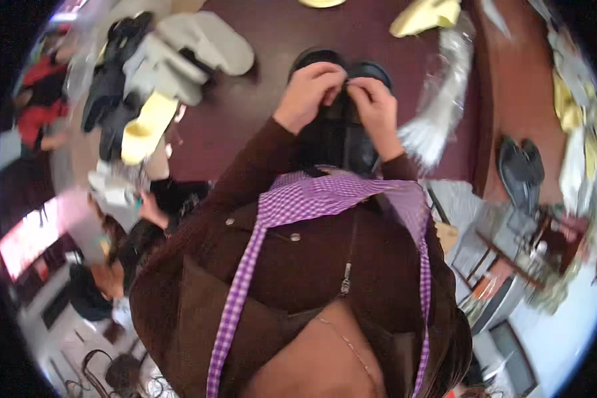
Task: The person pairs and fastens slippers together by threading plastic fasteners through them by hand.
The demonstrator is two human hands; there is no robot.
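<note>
A pair of black shoes (361, 147) lies at the near edge of the dark red table, side by side with their rounded ends pointing away from me. My left hand (313, 94) is over the left shoe, its fingers curled and pinched near the inner edge. Close beside it, my right hand (376, 109) pinches over the right shoe. The fingertips of both hands almost meet between the two shoes; anything in them is too small to make out. Right of my right hand lies a bundle of thin clear plastic strands (438, 113).
Grey slippers (209, 43), black footwear (106, 86) and a yellow slipper (146, 129) are heaped at the left. A yellow piece (428, 16) lies at the far right of the table (245, 119). Dark sandals (521, 172) rest on a brown surface farther right. Other people work at left.
</note>
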